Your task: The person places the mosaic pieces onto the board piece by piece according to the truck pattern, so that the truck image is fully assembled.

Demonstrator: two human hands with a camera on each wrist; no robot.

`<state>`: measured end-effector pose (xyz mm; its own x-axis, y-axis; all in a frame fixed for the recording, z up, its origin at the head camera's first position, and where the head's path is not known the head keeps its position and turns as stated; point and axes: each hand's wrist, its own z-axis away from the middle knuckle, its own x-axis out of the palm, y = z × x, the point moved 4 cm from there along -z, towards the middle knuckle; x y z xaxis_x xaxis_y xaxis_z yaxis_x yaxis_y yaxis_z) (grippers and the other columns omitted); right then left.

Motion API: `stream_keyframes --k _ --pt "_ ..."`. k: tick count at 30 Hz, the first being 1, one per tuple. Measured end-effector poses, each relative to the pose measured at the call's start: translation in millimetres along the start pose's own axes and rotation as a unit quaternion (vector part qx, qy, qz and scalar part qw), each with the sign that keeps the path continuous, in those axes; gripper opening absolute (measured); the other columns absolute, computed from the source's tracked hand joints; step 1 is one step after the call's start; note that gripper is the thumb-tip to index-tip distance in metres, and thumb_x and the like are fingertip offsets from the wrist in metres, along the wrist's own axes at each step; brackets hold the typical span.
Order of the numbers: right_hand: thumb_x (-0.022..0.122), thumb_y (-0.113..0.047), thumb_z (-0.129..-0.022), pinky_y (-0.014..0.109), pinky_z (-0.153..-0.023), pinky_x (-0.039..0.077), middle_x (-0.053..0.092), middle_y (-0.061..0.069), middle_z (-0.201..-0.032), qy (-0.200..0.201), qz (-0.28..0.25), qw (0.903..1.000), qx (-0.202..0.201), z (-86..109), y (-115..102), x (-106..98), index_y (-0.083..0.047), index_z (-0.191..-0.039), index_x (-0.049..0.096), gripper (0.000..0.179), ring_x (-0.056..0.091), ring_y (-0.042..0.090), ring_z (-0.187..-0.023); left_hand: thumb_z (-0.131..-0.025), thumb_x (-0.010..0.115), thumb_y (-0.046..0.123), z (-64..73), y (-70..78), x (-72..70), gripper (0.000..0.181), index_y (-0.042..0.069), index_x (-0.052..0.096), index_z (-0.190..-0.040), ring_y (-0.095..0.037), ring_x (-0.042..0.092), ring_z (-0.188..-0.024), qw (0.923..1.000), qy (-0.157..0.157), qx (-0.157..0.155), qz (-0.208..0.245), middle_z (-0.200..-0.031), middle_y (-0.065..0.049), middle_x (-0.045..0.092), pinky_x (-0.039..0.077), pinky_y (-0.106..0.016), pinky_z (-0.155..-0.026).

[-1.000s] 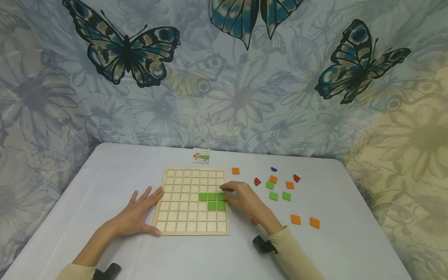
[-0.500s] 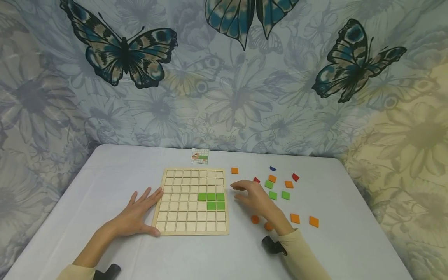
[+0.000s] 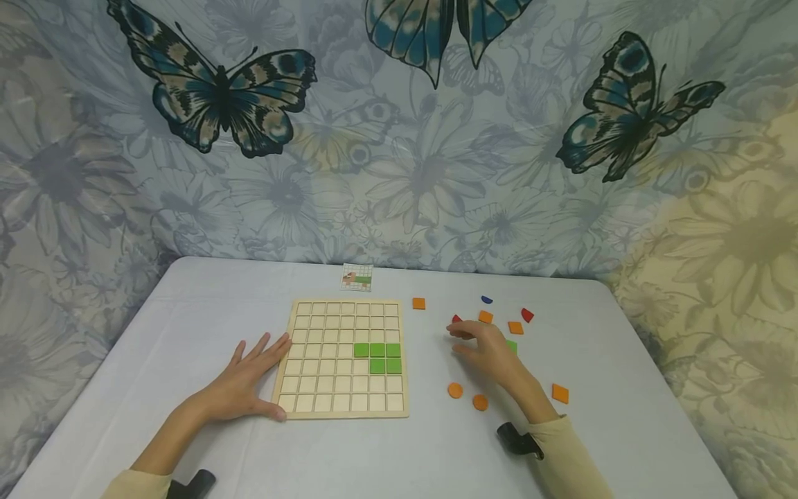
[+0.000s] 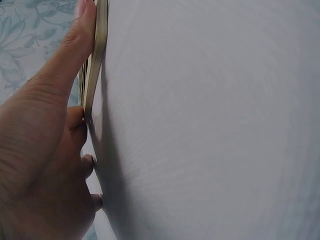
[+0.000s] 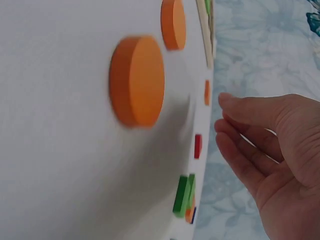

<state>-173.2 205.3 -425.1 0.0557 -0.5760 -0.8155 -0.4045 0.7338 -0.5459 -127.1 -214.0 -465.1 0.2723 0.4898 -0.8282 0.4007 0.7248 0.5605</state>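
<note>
A wooden grid board lies on the white table, with several green squares in its right-hand cells. My left hand rests against the board's left edge, fingers spread and straight; the left wrist view shows the thumb along the wooden rim. Over the loose pieces to the right of the board is my right hand, fingers loosely bent. The right wrist view shows nothing between its fingertips. Near them is a red piece, partly covered by the hand. One green square peeks out behind it.
A small pattern card lies behind the board. Orange squares, a blue half-disc and another red piece lie at the back right. Two orange discs lie nearer, left of the right forearm; an orange square lies right of it.
My right hand has left the board's right edge and moved rightward over the loose pieces, covering some green ones and uncovering the orange discs. The left hand has stayed put.
</note>
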Motion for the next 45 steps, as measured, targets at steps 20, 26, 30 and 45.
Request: stream_keyframes --k 20,26,30,45 --pt "0.077 -0.001 -0.081 0.049 -0.09 0.053 0.072 0.013 -0.108 0.011 0.013 0.9977 0.066 20.6 43.1 -27.0 0.0 -0.113 0.069 0.033 0.068 0.031 -0.1 -0.058 0.079 0.067 -3.4 -0.2 1.5 0.126 0.002 0.028 -0.153 -0.049 0.009 -0.145 1.0 -0.007 -0.004 -0.004 -0.16 -0.017 0.021 -0.005 -0.069 -0.111" --pt "0.077 -0.002 -0.082 0.048 -0.087 0.055 0.072 0.013 -0.108 0.014 0.019 0.9973 0.069 26.4 49.4 -29.0 0.001 -0.113 0.069 0.033 0.068 0.031 -0.099 -0.058 0.079 0.067 -2.8 -0.9 1.0 0.126 0.002 0.028 -0.153 -0.048 0.009 -0.146 0.9999 -0.011 -0.009 -0.004 -0.161 -0.016 0.021 -0.005 -0.069 -0.112" --pt "0.077 -0.001 -0.082 0.048 -0.087 0.055 0.072 0.014 -0.108 0.01 0.019 0.9973 0.07 29.3 50.8 -28.9 0.002 -0.113 0.069 0.032 0.068 0.031 -0.098 -0.058 0.08 0.067 -2.3 -1.9 1.3 0.126 0.002 0.028 -0.153 -0.048 0.009 -0.146 0.9999 -0.01 -0.008 -0.004 -0.161 -0.016 0.022 -0.005 -0.069 -0.112" --pt "0.077 0.004 -0.079 0.048 -0.088 0.055 0.071 0.016 -0.11 0.008 0.034 0.9959 0.083 30.4 55.2 -27.8 0.002 -0.114 0.069 0.036 0.067 0.031 -0.099 -0.058 0.079 0.067 -1.1 -1.9 1.2 0.126 0.001 0.029 -0.153 -0.049 0.01 -0.145 1.0 -0.003 -0.003 -0.003 -0.16 -0.017 0.023 -0.004 -0.069 -0.111"
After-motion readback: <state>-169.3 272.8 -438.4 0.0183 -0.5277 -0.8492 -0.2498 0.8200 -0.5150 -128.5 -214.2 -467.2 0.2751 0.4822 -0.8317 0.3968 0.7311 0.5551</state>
